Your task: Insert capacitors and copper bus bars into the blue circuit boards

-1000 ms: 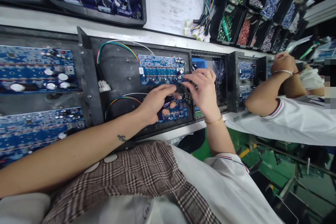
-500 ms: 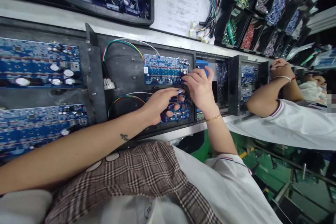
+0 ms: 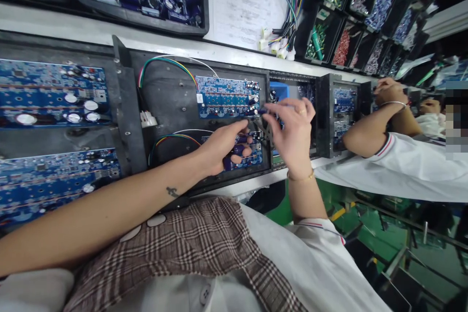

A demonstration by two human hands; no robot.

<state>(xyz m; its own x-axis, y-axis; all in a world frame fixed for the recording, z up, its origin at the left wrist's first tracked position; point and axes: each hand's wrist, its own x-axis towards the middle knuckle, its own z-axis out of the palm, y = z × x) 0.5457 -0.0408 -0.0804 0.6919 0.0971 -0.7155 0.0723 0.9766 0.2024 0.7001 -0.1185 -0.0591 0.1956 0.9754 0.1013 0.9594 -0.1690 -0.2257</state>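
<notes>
My left hand (image 3: 224,148) is closed round several purple capacitors (image 3: 239,150), above the lower blue circuit board (image 3: 256,157). Thumb and forefinger of my right hand (image 3: 290,129) pinch a small dark purple capacitor (image 3: 262,110) at the lower right corner of the upper blue circuit board (image 3: 226,98). That board lies flat in a black fixture (image 3: 164,92), with coloured wires (image 3: 171,59) running from its left end. A blue box (image 3: 280,90) is partly hidden behind my right hand.
A black bin of purple capacitors (image 3: 204,5) stands at the back, beside a printed sheet (image 3: 237,5) and loose wires (image 3: 280,48). Small-part bins (image 3: 331,9) fill the back right. More boards (image 3: 51,90) lie left; a person's arm (image 3: 369,131) is at right.
My right hand has moved right and slightly down, off the upper board's right part, and now shows a capacitor at its fingertips. My left hand stays nearly in place. The view has shifted slightly.
</notes>
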